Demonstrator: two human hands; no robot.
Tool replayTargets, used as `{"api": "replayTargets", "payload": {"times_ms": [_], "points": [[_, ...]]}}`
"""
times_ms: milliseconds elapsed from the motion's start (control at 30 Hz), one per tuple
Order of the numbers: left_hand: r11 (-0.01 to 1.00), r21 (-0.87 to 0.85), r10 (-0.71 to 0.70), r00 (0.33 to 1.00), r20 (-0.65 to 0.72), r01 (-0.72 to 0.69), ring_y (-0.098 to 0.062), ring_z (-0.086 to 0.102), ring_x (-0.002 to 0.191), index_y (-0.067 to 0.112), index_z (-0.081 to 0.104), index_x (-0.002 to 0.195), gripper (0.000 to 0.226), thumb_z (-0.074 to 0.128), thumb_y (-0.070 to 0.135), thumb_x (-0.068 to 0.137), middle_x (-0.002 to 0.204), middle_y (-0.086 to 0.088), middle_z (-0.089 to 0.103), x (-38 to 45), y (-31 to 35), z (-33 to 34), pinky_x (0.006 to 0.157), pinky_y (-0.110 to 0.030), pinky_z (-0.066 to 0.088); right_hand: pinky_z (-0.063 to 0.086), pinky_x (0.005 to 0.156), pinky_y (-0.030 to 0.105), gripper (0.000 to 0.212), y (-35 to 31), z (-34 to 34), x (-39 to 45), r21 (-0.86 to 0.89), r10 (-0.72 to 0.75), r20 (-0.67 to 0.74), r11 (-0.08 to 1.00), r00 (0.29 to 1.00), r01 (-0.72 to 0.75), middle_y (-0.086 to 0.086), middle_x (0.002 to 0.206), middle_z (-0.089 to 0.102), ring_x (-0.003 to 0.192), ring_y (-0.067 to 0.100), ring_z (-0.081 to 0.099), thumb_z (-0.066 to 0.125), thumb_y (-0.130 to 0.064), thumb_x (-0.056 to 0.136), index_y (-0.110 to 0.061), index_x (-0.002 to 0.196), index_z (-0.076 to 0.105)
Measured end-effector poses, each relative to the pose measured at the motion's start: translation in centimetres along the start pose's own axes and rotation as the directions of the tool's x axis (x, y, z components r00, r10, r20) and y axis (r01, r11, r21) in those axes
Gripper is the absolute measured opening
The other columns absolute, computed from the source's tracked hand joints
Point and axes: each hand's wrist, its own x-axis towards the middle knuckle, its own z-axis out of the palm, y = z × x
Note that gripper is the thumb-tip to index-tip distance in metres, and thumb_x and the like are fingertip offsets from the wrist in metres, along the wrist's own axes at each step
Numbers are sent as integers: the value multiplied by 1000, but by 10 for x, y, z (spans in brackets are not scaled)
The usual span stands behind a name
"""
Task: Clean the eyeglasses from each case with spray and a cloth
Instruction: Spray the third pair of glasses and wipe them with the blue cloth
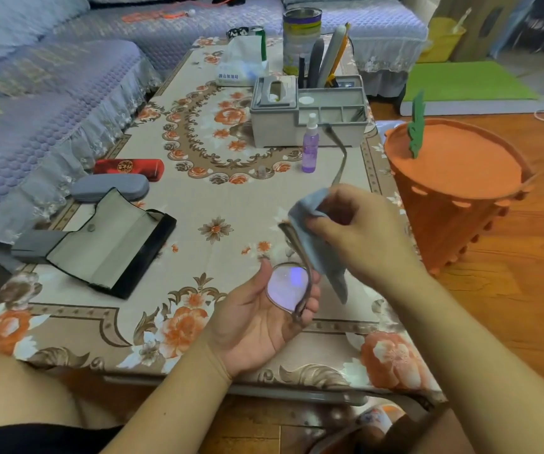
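— Two hands are nearest, above the front edge of the counter. What does each one do?

— The left hand lies palm up, and its curled fingers and thumb hold one pair of eyeglasses by the near lens. The right hand pinches one blue cloth around the far lens. One temple arm of the eyeglasses points up and away, toward the organiser.

— How many cases are there?

— Three, all on the left part of the counter. One black case lies open, with its grey lining up. Just behind it lies one grey case, closed, and behind that one red case, also closed.

— And the spray?

— One purple spray bottle stands upright, just in front of the grey organiser box. It is well apart from both hands.

— What else does the person have around?

— One tall tin and one tissue pack stand at the far end of the counter. One orange basket stands on the wooden floor at the right. One sofa with a purple cover runs along the left side.
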Motion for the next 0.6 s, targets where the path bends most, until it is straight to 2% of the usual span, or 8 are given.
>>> {"api": "replayTargets", "payload": {"times_ms": [67,133,167,233,300,400,467,600], "points": [[999,-50,7,1000,21,-6,-36,68,106,-13,47,139,65,63,35,98,120,-29,63,0,0,2,95,-42,56,43,63,22,20,7,7,-1,-370,-124,-151,927,981,60,-13,77,61,70,4,56,82,-26,82,-25,83,62],[997,-71,19,1000,25,-17,-36,69,104,-12,47,138,66,68,34,96,119,-28,64,-1,1,3,93,-41,58,34,57,28,39,11,10,-2,-423,-64,-211,906,975,-32,-9,77,52,66,10,48,83,-44,76,-21,86,53],[997,-72,25,999,21,-23,-35,69,103,-11,48,138,67,69,34,95,118,-27,64,-1,1,4,93,-41,58,32,56,29,46,11,9,-1,-347,35,-238,930,971,-119,-8,75,49,64,12,44,81,-51,77,-18,87,50],[997,-67,34,999,11,-33,-35,69,104,-11,48,138,66,69,35,95,119,-26,63,-2,2,5,93,-41,58,36,58,33,49,5,1,2,-31,279,-245,955,929,-295,-4,73,45,61,17,42,72,-58,83,-17,86,45],[996,-69,50,999,-1,-50,-36,68,105,-11,47,139,66,67,34,96,120,-27,62,-3,5,5,95,-41,57,48,57,39,43,0,-8,2,216,426,-187,897,885,-386,4,75,51,59,20,51,68,-53,89,-15,91,48],[995,-73,66,998,0,-66,-36,68,107,-11,46,140,66,63,36,98,122,-28,62,-3,7,5,96,-41,56,62,67,39,38,0,-6,-6,314,485,79,817,871,-484,15,84,67,67,23,66,65,-40,97,-4,107,60],[997,-56,46,999,11,-45,-36,67,109,-12,45,140,65,60,37,99,123,-28,62,-1,6,6,97,-42,55,60,66,34,28,2,3,-11,437,473,248,725,846,-533,9,77,71,61,18,66,58,-32,102,-6,103,67],[999,43,0,1000,17,-1,-35,64,111,-12,44,141,63,52,38,103,125,-27,60,2,0,6,100,-40,52,48,57,24,23,6,6,-10,515,521,324,604,790,-609,-3,63,67,49,8,57,59,-30,101,-11,109,70]]}}
